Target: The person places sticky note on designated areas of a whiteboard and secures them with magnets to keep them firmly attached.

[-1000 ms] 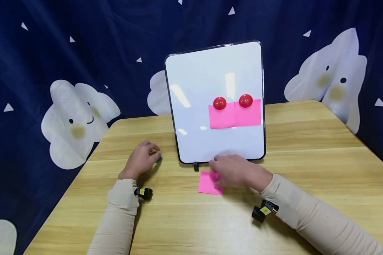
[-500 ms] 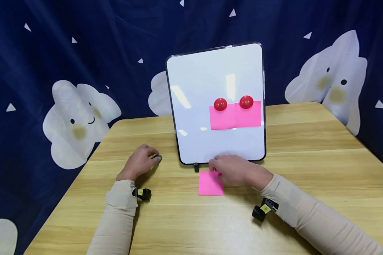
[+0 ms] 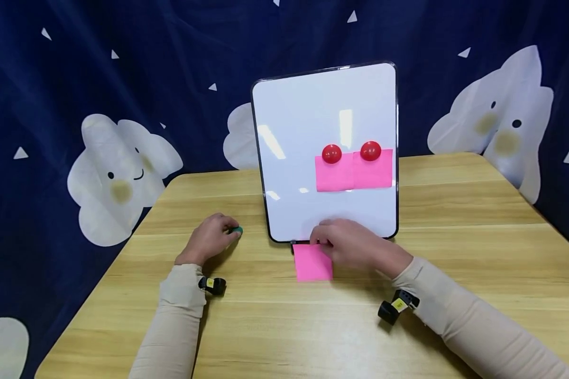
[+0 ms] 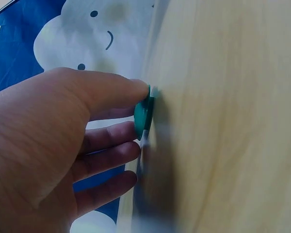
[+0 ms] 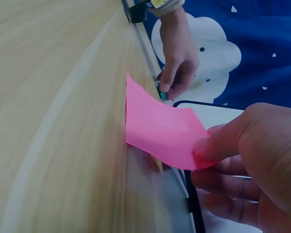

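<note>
Between thumb and fingers my right hand [image 3: 348,245] pinches a pink sticky note [image 3: 313,263] by its upper right part, just in front of the whiteboard's lower edge. In the right wrist view the note [image 5: 160,128] curves, its far edge right at the tabletop. My left hand [image 3: 208,239] is low over the table left of the board, its thumb and fingers on a small green round magnet [image 4: 143,116]. The whiteboard [image 3: 289,210] stands tilted back. Two pink notes [image 3: 334,179] hang side by side on it, each under a red round magnet [image 3: 332,153].
A wooden table [image 3: 275,326] bears everything. Behind it hangs a dark blue curtain [image 3: 170,52] with white clouds and triangles. A black foot [image 3: 293,247] juts from the board's lower edge. Black wrist cameras [image 3: 213,286] sit on both wrists.
My right hand has drawn the pink sticky note upward off the table toward the board's lower edge. The left hand stays at nearly the same spot with the green magnet.
</note>
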Demonstrator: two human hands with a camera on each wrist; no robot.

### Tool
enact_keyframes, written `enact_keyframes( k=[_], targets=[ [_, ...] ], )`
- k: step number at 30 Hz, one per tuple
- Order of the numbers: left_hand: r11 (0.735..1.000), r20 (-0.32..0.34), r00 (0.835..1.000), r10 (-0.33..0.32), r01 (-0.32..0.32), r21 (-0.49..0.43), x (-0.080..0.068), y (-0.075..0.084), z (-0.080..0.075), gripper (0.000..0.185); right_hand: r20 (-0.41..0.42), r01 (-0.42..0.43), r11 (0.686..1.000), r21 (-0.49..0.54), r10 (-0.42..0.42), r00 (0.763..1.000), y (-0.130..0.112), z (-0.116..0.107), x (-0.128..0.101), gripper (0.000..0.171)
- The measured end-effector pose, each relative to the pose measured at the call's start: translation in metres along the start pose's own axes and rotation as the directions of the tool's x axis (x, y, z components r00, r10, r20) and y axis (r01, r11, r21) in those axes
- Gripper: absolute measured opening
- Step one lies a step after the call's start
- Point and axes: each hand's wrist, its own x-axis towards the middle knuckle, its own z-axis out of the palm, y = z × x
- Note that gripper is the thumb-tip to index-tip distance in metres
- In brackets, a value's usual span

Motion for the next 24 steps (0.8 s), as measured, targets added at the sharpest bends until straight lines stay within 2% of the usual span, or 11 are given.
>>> enact_keyframes(
  k=[6,14,20,24],
  targets=[
    [1.0,0.012,1.0,0.009,-0.009,-0.01,0.0,0.003,-0.004,0.027,-0.102,0.035,0.999,0.015,-0.034,0.994,-0.001,-0.01,0.005,0.021],
    [0.999,0.047,0.999,-0.014,0.015,-0.035,-0.004,0.003,-0.001,0.026,-0.205,0.062,0.997,0.041,-0.052,0.977,0.003,-0.012,0.013,0.019],
    [0.999,0.049,0.999,-0.013,0.014,-0.03,-0.003,0.0,-0.002,0.027,-0.318,0.116,0.993,0.029,-0.101,0.943,0.005,-0.014,0.019,0.019],
    [0.999,0.049,0.999,-0.021,0.023,-0.038,-0.002,0.0,-0.004,0.028,-0.382,0.109,0.993,0.034,-0.088,0.92,0.004,-0.018,0.024,0.02]
  ],
)
